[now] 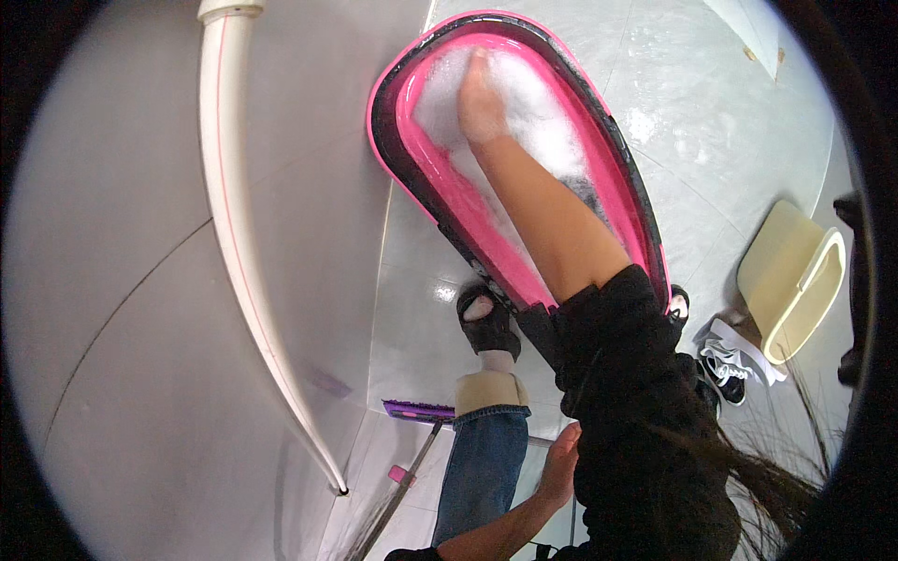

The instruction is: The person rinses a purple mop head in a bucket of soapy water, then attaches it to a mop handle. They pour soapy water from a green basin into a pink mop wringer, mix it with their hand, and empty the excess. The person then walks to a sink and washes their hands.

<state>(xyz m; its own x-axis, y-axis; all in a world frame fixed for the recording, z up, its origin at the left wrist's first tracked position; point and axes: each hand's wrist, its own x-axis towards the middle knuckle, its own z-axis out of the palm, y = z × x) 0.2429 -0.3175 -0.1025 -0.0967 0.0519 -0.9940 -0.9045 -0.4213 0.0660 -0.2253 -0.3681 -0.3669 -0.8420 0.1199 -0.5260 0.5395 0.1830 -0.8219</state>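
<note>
A pink plastic tub with a black rim band (635,182) stands on the floor and holds water and white foam (554,116). My right hand (483,105) is down in the suds towards the tub's far end, its back upward; what lies under the palm is hidden. Beside the forearm, a dark patch (586,193) shows in the water by the right inner wall, too unclear to name. My left hand (561,466) is low in the view, against the black clothing, with its fingers partly hidden behind it.
A white pipe (235,210) runs down the grey wall at left. A purple broom (419,411) is near my jeans leg and black sandal (491,326). On the right are a cream plastic bin (779,266) lying tilted and a black-and-white sneaker (726,379).
</note>
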